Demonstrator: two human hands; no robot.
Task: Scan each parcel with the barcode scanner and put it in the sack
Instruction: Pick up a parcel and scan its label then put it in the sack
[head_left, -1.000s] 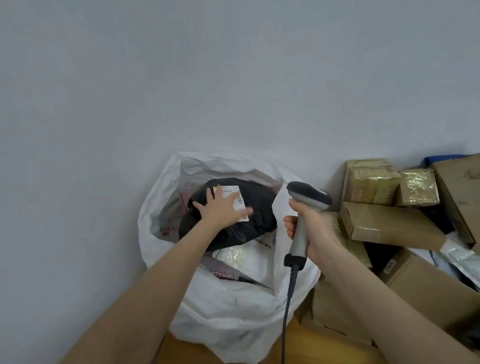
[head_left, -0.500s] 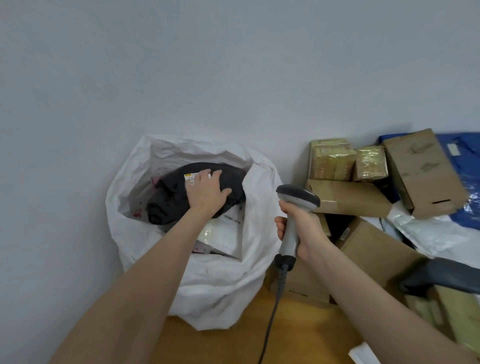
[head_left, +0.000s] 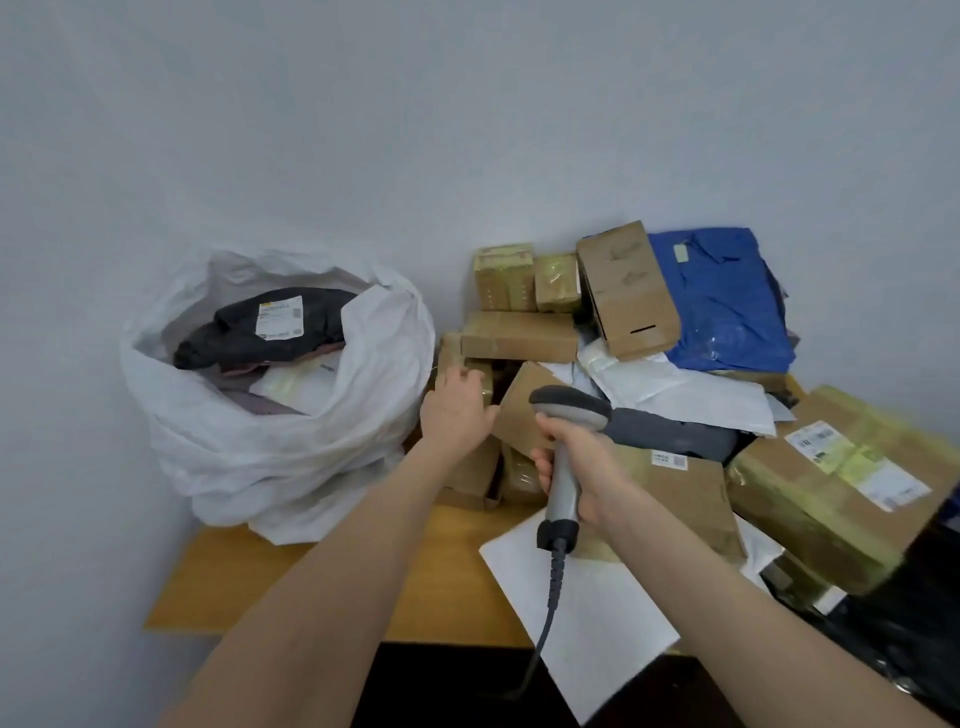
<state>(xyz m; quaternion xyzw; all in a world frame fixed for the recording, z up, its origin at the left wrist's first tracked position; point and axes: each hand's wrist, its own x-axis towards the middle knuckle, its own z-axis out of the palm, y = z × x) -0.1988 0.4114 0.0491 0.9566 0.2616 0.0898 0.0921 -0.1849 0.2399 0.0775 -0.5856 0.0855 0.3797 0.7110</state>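
Note:
A white sack (head_left: 291, 447) stands open on the left of the wooden table (head_left: 291, 582). On top inside it lies a black bag parcel (head_left: 244, 338) with a white label. My left hand (head_left: 457, 410) is out of the sack, fingers relaxed, resting against a small brown box (head_left: 470, 467) at the left edge of the parcel pile. My right hand (head_left: 587, 467) grips the grey barcode scanner (head_left: 566, 441) by its handle, head pointing toward the pile, its cable hanging down.
Piled at right are several cardboard boxes (head_left: 519, 335), a tall box (head_left: 626, 291), a blue bag (head_left: 727, 301), white mailers (head_left: 685, 389), a dark grey bag (head_left: 670, 431) and a large taped box (head_left: 831, 483). A white sheet (head_left: 597, 613) overhangs the table's front edge. A wall is behind.
My left hand let go of the black parcel in the sack and moved right onto the box pile. The view swung right and down; the scanner hand stayed in its grip.

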